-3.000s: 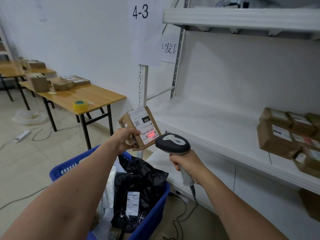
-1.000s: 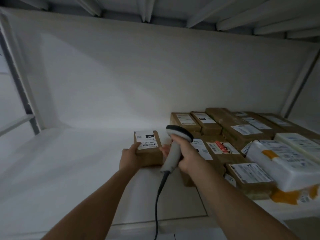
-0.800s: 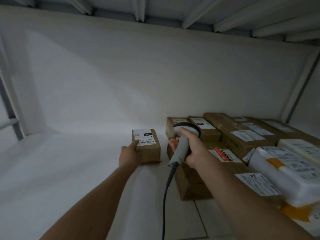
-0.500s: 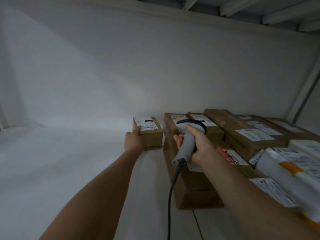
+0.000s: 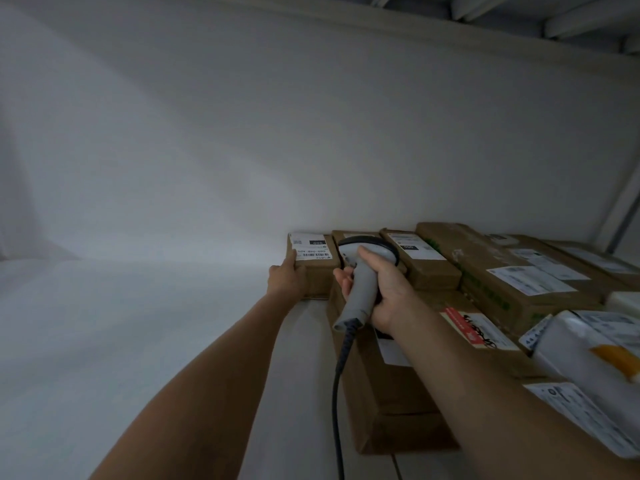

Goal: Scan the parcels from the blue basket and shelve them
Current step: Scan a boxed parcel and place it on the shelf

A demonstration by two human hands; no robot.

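Note:
A small brown cardboard parcel [image 5: 317, 268] with a white label on top rests on the white shelf [image 5: 138, 341], deep at the back wall, touching the left end of a row of boxes. My left hand [image 5: 286, 280] presses against its near left corner, fingers on the box. My right hand [image 5: 379, 292] grips a grey handheld barcode scanner [image 5: 362, 282] by the handle, just right of the parcel, with its dark cable [image 5: 337, 393] hanging down. The blue basket is out of view.
Several labelled cardboard boxes [image 5: 491, 271] fill the right part of the shelf. A big brown box [image 5: 391, 403] lies under my right forearm. A white padded parcel [image 5: 595, 351] with orange tape sits at the right. The shelf above [image 5: 519, 15] is close overhead.
The parcel went from scanning over the blue basket onto the shelf. Over the last second my left hand has slid it back to the wall beside the row of boxes.

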